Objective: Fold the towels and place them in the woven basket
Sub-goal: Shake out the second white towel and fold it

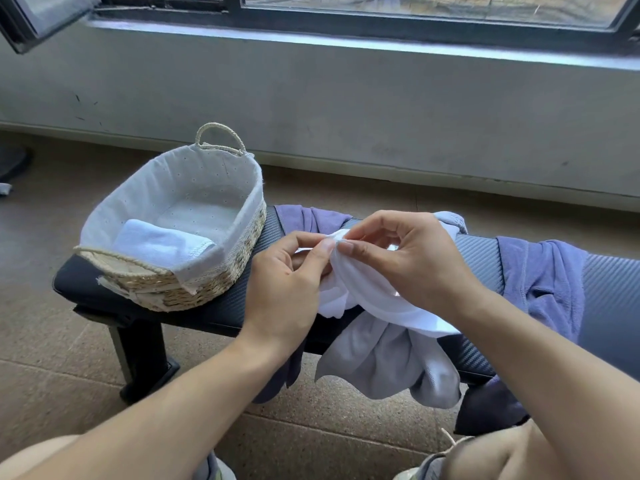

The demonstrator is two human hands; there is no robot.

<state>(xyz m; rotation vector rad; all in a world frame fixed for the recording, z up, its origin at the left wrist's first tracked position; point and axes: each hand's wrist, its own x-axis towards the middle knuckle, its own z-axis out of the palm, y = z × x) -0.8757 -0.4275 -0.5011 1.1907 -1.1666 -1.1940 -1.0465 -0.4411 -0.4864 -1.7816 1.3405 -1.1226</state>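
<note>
A white towel [374, 296] hangs crumpled over the front of a dark bench [221, 306]. My left hand [287, 282] and my right hand [412, 258] both pinch its top edge, fingertips almost touching above the bench. The woven basket [194, 289], lined with white cloth, stands on the bench's left end. One folded white towel [162, 244] lies inside it at the near end. A light grey towel [388, 358] droops below the white one. Purple towels [547, 282] lie over the bench to the right and behind my hands.
The bench stands on a tiled floor [311, 431] in front of a grey wall [346, 109] under a window. My knees and shoes show at the bottom edge. A dark object [14, 164] lies on the floor at far left.
</note>
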